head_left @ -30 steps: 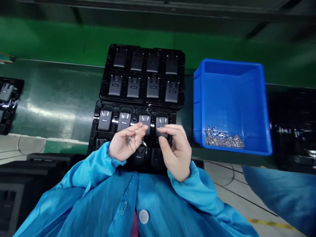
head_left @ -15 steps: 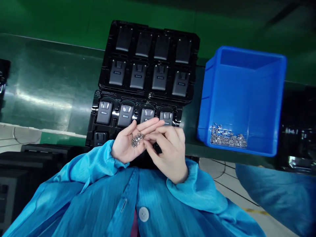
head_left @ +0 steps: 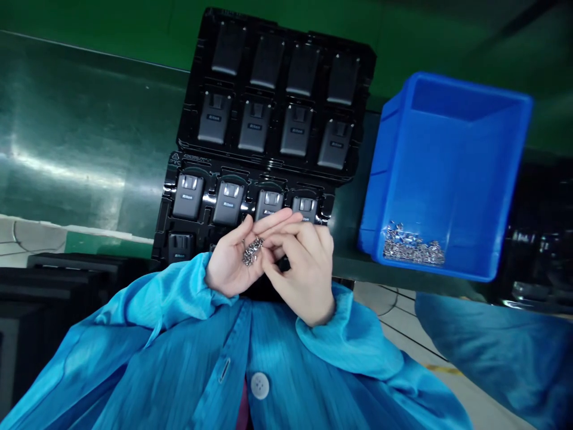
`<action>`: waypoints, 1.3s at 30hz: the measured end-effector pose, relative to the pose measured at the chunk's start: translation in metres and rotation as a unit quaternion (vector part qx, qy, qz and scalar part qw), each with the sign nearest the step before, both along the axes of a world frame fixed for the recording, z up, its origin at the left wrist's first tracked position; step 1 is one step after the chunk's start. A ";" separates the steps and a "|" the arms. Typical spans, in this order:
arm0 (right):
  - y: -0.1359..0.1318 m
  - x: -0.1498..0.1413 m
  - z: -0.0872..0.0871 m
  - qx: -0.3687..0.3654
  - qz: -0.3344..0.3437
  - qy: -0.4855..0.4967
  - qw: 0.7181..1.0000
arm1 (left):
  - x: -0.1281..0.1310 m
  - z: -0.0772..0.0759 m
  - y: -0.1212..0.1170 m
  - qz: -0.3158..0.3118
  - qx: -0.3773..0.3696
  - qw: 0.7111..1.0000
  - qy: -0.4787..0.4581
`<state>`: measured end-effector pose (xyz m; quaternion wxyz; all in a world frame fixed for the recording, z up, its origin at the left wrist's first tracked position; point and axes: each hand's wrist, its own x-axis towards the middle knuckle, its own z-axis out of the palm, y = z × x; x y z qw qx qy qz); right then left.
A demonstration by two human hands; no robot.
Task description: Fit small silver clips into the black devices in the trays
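Palm up, my left hand (head_left: pixel 233 263) cups a small heap of shiny metal parts (head_left: pixel 252 251); each piece is too small to name. My right hand (head_left: pixel 304 266) is closed in a pinch over the heap, thumb and forefinger at its right edge. Whatever lies between those fingertips is hidden. Both hands are above the near black tray (head_left: pixel 208 230), which holds grey "Riton" devices, such as the device (head_left: pixel 188 197) in its upper left pocket. My hands partly cover the devices at the right of that tray.
A second black tray (head_left: pixel 277 158) with rows of the same devices adjoins the near one on its far side. To the right stands a blue bin (head_left: pixel 452 179) with loose metal parts (head_left: pixel 414 248) at its bottom. Stacked black trays (head_left: pixel 67 286) are at lower left. Blue cloth (head_left: pixel 492 352) shows at lower right.
My view has shifted slightly, so the far tray and blue bin sit higher in the picture. Both hands keep nearly the same pose, the right fingertips still at the heap.
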<state>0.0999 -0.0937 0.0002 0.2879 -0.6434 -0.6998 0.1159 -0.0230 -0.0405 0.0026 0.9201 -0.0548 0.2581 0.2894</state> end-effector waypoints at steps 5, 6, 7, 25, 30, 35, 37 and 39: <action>0.001 0.011 0.007 0.010 0.013 0.019 1.000 | 0.003 -0.009 0.000 -0.019 -0.015 1.000 0.013; 0.004 0.019 0.009 0.019 0.011 0.019 1.000 | 0.005 -0.013 -0.001 -0.026 -0.016 0.999 0.012; 0.008 0.030 0.010 0.031 0.003 0.013 0.999 | 0.007 -0.017 -0.002 -0.032 -0.019 0.999 0.009; 0.074 0.127 -0.046 -0.054 0.058 -0.245 0.966 | 0.044 -0.036 0.001 -0.048 -0.061 0.996 0.047; 0.071 0.125 -0.049 -0.025 0.067 -0.277 0.958 | 0.044 -0.038 0.001 -0.051 -0.062 0.996 0.040; 0.053 0.126 -0.061 0.003 0.057 -0.236 0.970 | 0.045 -0.039 0.002 -0.051 -0.063 0.995 0.050; 0.045 0.127 -0.065 0.005 0.052 -0.224 0.973 | 0.045 -0.040 0.002 -0.056 -0.062 0.995 0.050; 0.040 0.128 -0.067 0.005 0.046 -0.219 0.975 | 0.044 -0.041 0.003 -0.060 -0.055 0.996 0.048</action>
